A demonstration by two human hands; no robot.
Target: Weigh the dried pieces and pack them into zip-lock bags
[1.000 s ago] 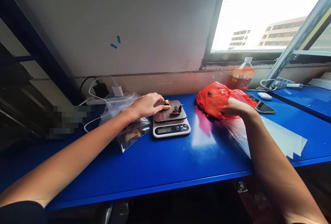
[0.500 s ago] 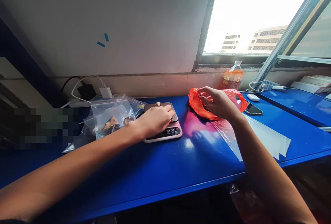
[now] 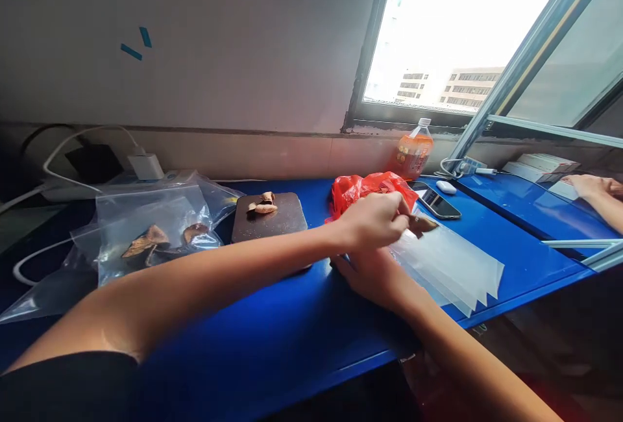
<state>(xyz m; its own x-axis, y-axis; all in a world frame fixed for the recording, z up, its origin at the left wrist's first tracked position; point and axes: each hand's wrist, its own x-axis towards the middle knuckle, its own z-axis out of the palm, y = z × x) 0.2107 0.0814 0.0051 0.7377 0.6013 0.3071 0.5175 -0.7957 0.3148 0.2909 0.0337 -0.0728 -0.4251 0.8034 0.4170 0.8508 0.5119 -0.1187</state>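
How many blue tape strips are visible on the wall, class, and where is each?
2: a slanting blue tape strip, and a steeper blue strip at its upper right.

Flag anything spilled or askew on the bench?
Nothing major. Pale specks dot the scale platform near the dried pieces, possibly crumbs, and the translucent plastic sheets lie unevenly fanned, corners staggered. Nothing looks tipped over.

pouches left of scale, carrier bag right, bottle behind bag
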